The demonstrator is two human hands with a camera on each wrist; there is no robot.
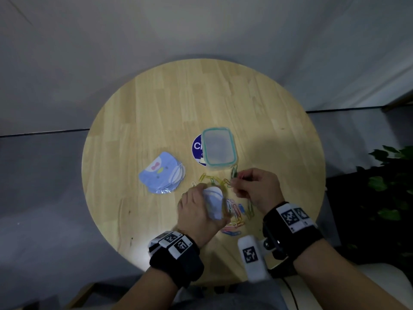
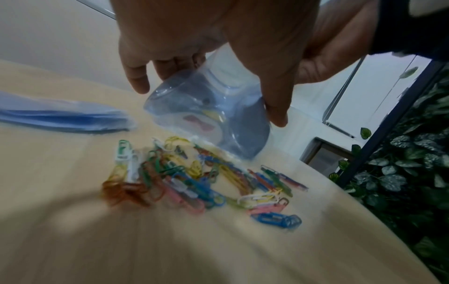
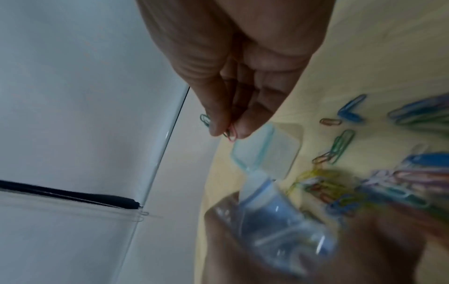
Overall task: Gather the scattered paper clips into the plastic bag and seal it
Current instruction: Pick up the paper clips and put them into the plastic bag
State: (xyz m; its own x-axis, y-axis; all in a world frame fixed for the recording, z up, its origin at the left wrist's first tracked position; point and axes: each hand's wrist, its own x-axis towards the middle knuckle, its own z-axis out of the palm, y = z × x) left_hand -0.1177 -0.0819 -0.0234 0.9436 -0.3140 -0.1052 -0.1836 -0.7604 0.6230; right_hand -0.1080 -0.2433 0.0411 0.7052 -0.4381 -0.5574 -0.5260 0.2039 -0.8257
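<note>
Coloured paper clips lie scattered on the round wooden table between my hands, and they show as a loose pile in the left wrist view. My left hand grips a small blue plastic bag with a cartoon print, its mouth bulging open toward the clips. My right hand hovers just right of it and pinches a red clip between thumb and fingertips; a green one hangs beside them.
A stack of further blue printed bags lies to the left. A clear box with a teal-rimmed lid sits behind the clips, partly over a round blue sticker. Green plants stand off the table's right edge.
</note>
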